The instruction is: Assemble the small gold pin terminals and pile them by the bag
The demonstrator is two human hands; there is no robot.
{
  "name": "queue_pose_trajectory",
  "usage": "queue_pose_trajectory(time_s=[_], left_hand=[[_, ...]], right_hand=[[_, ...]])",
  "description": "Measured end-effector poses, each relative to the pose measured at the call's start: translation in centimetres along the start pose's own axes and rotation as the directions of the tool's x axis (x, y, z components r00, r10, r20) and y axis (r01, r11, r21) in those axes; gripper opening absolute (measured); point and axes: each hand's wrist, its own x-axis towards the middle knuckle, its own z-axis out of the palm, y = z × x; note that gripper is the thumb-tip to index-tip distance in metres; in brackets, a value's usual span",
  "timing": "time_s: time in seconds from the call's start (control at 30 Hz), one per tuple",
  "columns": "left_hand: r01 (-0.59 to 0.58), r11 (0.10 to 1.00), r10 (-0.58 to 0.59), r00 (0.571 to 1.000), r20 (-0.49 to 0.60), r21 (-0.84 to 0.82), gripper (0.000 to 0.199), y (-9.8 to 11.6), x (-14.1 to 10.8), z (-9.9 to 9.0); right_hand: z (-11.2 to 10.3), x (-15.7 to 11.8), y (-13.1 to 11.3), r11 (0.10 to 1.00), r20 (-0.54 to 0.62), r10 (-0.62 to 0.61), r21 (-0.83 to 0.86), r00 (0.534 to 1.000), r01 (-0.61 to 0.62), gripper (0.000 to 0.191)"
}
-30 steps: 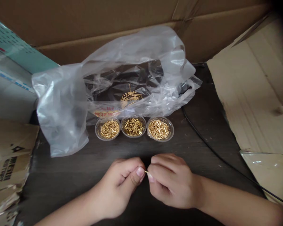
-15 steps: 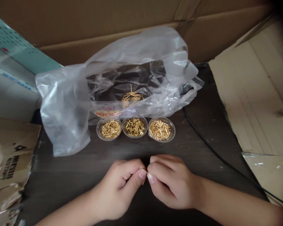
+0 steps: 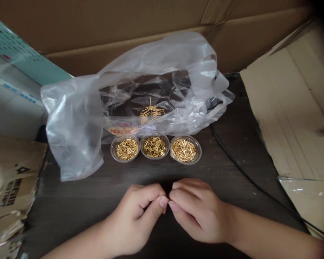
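Note:
My left hand (image 3: 143,217) and my right hand (image 3: 197,210) meet fingertip to fingertip over the dark table. Both are closed in a pinch, thumb against forefinger; what sits between the tips is too small and hidden to make out. Just beyond them stand three round clear cups in a row: the left cup (image 3: 125,149) with small gold pins, the middle cup (image 3: 154,145) with short darker brass pieces, and the right cup (image 3: 185,149) with gold pins. Behind, long thin gold pins (image 3: 152,111) lie loosely on a clear plastic bag (image 3: 75,126).
A black cable (image 3: 243,171) runs down the right side of the table (image 3: 78,205). Cardboard (image 3: 291,97) borders the right, a torn cardboard box (image 3: 10,190) the left, and a cardboard wall (image 3: 124,25) the back. A teal and white box (image 3: 21,57) stands at the back left.
Hardly anything differs. The hands stay pinched together at the same place, and the whole view has shifted by a few pixels.

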Motion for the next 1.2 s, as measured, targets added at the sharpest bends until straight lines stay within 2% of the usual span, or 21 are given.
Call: queue_pose_trajectory(time_s=[0.2, 0.5, 0.63, 0.83, 1.0, 1.2], left_hand=[[0.004, 1.000, -0.003, 0.999, 0.043, -0.029, 0.037, -0.21, 0.04, -0.13], [0.160, 0.948, -0.118, 0.980, 0.163, -0.277, 0.044, -0.31, -0.01, -0.05], [0.182, 0.953, -0.146, 0.976, 0.161, -0.242, 0.045, -0.20, -0.17, -0.08], [0.106, 0.986, -0.092, 0.989, 0.112, -0.129, 0.052, -0.06, 0.14, -0.15], [0.069, 0.989, -0.058, 0.995, 0.085, -0.133, 0.056, -0.05, 0.27, -0.15], [0.216, 0.949, -0.186, 0.972, 0.145, -0.231, 0.050, -0.01, -0.24, -0.16]], right_hand=[[-0.02, -0.11, 0.00, 0.999, 0.000, -0.046, 0.000, 0.999, 0.046, 0.031], [0.09, -0.01, -0.07, 0.998, -0.048, -0.021, 0.052, 0.999, 0.023, 0.029], [0.25, -0.02, -0.08, 0.998, -0.057, -0.005, 0.057, 0.998, 0.008, 0.027], [0.49, -0.05, -0.14, 0.999, -0.065, -0.048, 0.016, 0.997, 0.050, 0.029], [0.56, -0.11, -0.19, 0.998, -0.088, -0.063, -0.008, 0.994, 0.063, 0.028], [0.68, -0.06, -0.18, 0.997, -0.095, -0.079, -0.035, 0.992, 0.076, 0.027]])
